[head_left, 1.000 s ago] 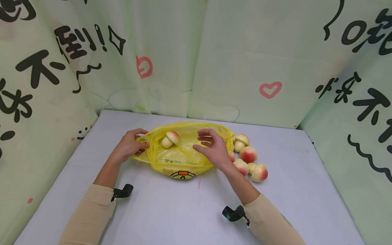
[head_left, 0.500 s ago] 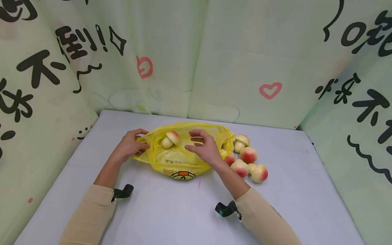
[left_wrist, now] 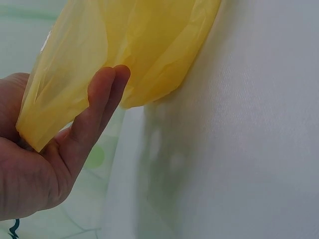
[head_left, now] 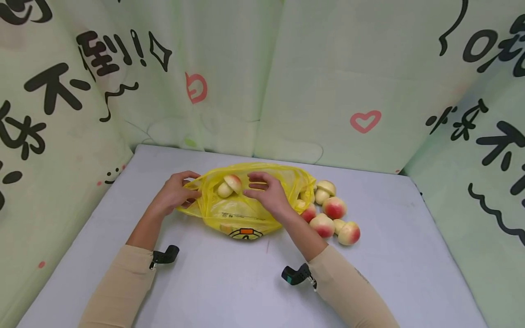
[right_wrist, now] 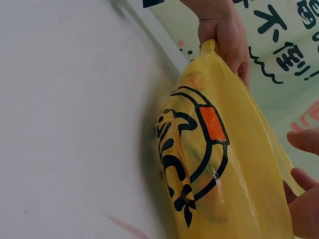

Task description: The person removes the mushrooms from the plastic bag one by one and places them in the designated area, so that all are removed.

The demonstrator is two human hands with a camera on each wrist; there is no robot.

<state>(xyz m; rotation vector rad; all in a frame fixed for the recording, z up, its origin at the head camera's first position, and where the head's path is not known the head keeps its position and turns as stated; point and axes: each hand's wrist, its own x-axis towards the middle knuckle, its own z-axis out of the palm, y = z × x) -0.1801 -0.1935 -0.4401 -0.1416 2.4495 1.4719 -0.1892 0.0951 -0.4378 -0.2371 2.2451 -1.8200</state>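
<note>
A yellow plastic bag [head_left: 217, 218] with a cartoon print lies spread on the table, its mouth wide. My left hand [head_left: 174, 195] pinches the bag's left edge; in the left wrist view, that hand [left_wrist: 47, 164] has the film between thumb and forefinger, with other fingers stretched out. A cream mushroom [head_left: 232, 182] with a reddish cap lies in the bag's mouth. Just right of it, my right hand [head_left: 268, 193] hovers over the bag, fingers loosely bent and holding nothing. The right wrist view catches only part of this hand [right_wrist: 305, 199], beside the bag's upper edge.
Several more mushrooms [head_left: 334, 208] with cream and reddish caps are clustered at the bag's right side, one or two partly behind its film. The white table [head_left: 229, 287] ends at a pale printed curtain [head_left: 303, 91] at the back and sides.
My right hand has moved left across the bag, from above the mushroom pile side toward the mushroom in the bag. My left hand has kept its hold on the edge.
</note>
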